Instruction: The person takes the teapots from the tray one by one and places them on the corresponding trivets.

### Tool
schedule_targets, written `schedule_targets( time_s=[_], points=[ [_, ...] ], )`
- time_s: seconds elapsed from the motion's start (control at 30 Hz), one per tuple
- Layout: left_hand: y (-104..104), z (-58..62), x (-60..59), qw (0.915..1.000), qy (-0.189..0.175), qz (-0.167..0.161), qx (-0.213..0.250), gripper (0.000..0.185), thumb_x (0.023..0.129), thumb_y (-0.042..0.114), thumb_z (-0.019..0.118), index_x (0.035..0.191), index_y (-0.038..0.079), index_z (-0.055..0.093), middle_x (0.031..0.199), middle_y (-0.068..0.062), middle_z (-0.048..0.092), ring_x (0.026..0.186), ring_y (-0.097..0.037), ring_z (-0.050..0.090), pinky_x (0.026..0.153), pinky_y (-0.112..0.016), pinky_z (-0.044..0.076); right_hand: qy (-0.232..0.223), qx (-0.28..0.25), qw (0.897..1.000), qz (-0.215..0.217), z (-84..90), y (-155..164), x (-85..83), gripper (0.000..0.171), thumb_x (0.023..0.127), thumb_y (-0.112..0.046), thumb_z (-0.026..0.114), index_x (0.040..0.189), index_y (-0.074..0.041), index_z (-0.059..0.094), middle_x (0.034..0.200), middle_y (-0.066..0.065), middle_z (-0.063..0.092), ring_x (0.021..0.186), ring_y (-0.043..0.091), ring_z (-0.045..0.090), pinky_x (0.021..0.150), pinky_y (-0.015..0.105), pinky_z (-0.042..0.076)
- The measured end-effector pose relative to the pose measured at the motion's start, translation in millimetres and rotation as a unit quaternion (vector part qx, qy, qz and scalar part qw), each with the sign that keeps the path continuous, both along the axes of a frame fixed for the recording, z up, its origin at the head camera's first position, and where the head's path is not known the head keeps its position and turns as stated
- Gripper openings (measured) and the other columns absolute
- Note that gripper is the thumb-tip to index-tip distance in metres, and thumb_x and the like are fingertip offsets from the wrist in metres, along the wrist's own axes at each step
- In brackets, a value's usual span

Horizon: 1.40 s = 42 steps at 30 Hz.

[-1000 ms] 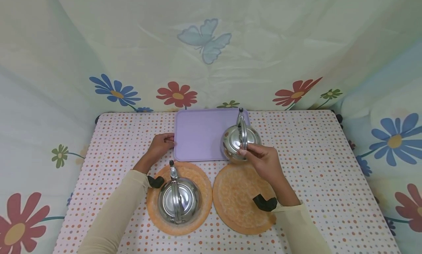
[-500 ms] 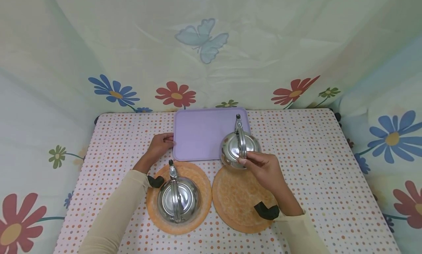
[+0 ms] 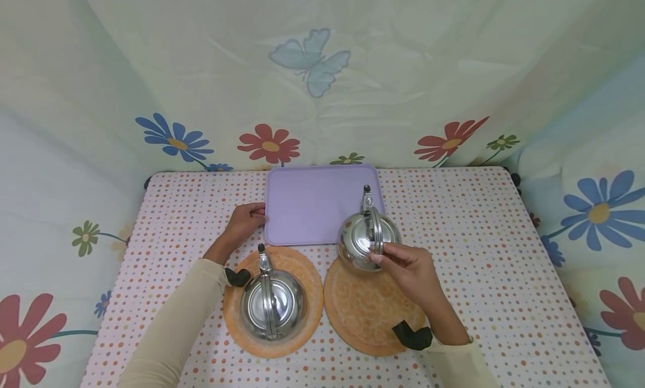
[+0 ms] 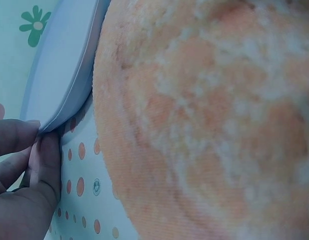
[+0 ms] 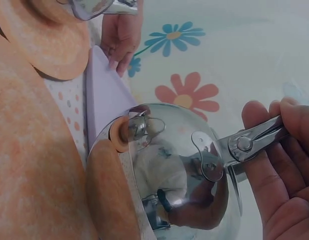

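My right hand (image 3: 410, 267) pinches the handle of a shiny steel kettle (image 3: 355, 245). In the head view this kettle overlaps the near right corner of the lilac tray (image 3: 307, 206) and the far edge of the right round mat (image 3: 373, 315). The right wrist view shows thumb and fingers on the metal handle (image 5: 257, 137). At the tray's left edge, my left hand (image 3: 243, 227) pinches the rim between thumb and fingers, as the left wrist view also shows. A second steel kettle (image 3: 289, 301) stands upright on the left round mat (image 3: 312, 270), beside my left forearm.
A dotted cloth covers the table (image 3: 478, 253), with the tray near its back edge. Behind and at the sides hangs a flowered curtain (image 3: 383, 97). The two bread-patterned mats lie side by side in front of the tray.
My right hand has drawn its kettle toward me, off most of the tray and over the far part of the right mat. My left hand and the other kettle stay put.
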<state>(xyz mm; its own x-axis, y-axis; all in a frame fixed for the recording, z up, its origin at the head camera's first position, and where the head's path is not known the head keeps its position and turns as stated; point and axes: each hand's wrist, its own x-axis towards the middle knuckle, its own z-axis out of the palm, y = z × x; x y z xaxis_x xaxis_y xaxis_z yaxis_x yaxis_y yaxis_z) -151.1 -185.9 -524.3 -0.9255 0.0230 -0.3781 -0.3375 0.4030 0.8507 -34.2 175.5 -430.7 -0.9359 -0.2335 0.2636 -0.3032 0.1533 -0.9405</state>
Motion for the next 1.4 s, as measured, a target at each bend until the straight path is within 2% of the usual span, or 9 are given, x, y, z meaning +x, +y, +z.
schedule_targets(
  time_s=[0.1,0.33,0.57,0.77,1.13,1.4],
  points=[
    [0,-0.6,-0.2,1.0000,0.000,-0.001,-0.004,0.044,0.093,0.005,0.059,0.136,-0.002,0.052,0.115,-0.015,0.060,0.102,-0.023,0.056,0.084,-0.031,0.049,0.012,-0.002,1.000,0.002,0.7,2,3.0,0.023,0.081,0.020,0.064,0.103,0.017,0.067,0.099,0.028,0.067,0.094,0.010,0.068,0.075,0.025,0.055],
    [0,-1.4,-0.4,1.0000,-0.002,0.000,-0.003,0.044,0.093,0.006,0.060,0.136,-0.001,0.053,0.115,-0.014,0.060,0.102,-0.023,0.057,0.086,-0.032,0.049,0.026,-0.053,0.997,0.040,1.1,7,15.3,0.026,0.080,0.025,0.061,0.106,0.021,0.063,0.098,0.031,0.066,0.092,0.017,0.070,0.078,0.028,0.054],
    [-1,-1.1,0.0,0.9999,-0.002,-0.002,-0.011,0.044,0.094,0.007,0.059,0.137,-0.001,0.052,0.115,-0.014,0.060,0.103,-0.023,0.057,0.086,-0.032,0.049,0.020,-0.021,0.999,0.030,1.3,9,27.8,0.027,0.079,0.025,0.062,0.105,0.020,0.065,0.097,0.029,0.067,0.092,0.017,0.070,0.075,0.029,0.055],
    [0,-0.2,0.3,0.9999,-0.004,0.001,-0.009,0.044,0.094,0.008,0.059,0.137,-0.001,0.053,0.115,-0.014,0.060,0.103,-0.024,0.057,0.088,-0.034,0.049,0.000,0.007,1.000,0.027,4.2,11,32.0,0.026,0.080,0.023,0.063,0.105,0.019,0.065,0.100,0.027,0.068,0.093,0.017,0.069,0.075,0.031,0.055],
    [0,0.2,0.5,0.9999,-0.003,-0.001,-0.011,0.044,0.094,0.007,0.059,0.137,-0.001,0.052,0.117,-0.015,0.060,0.105,-0.025,0.057,0.090,-0.035,0.048,0.023,0.004,0.999,0.037,3.5,17,43.3,0.026,0.078,0.025,0.063,0.103,0.017,0.067,0.096,0.028,0.068,0.094,0.015,0.069,0.074,0.028,0.055],
    [1,2.1,1.1,0.9999,0.003,-0.005,-0.011,0.045,0.094,0.007,0.058,0.137,-0.002,0.052,0.117,-0.016,0.060,0.106,-0.025,0.057,0.090,-0.035,0.048,-0.002,0.007,0.999,0.032,2.7,21,53.7,0.025,0.078,0.024,0.062,0.102,0.020,0.064,0.098,0.027,0.067,0.095,0.015,0.069,0.074,0.029,0.055]
  ],
)
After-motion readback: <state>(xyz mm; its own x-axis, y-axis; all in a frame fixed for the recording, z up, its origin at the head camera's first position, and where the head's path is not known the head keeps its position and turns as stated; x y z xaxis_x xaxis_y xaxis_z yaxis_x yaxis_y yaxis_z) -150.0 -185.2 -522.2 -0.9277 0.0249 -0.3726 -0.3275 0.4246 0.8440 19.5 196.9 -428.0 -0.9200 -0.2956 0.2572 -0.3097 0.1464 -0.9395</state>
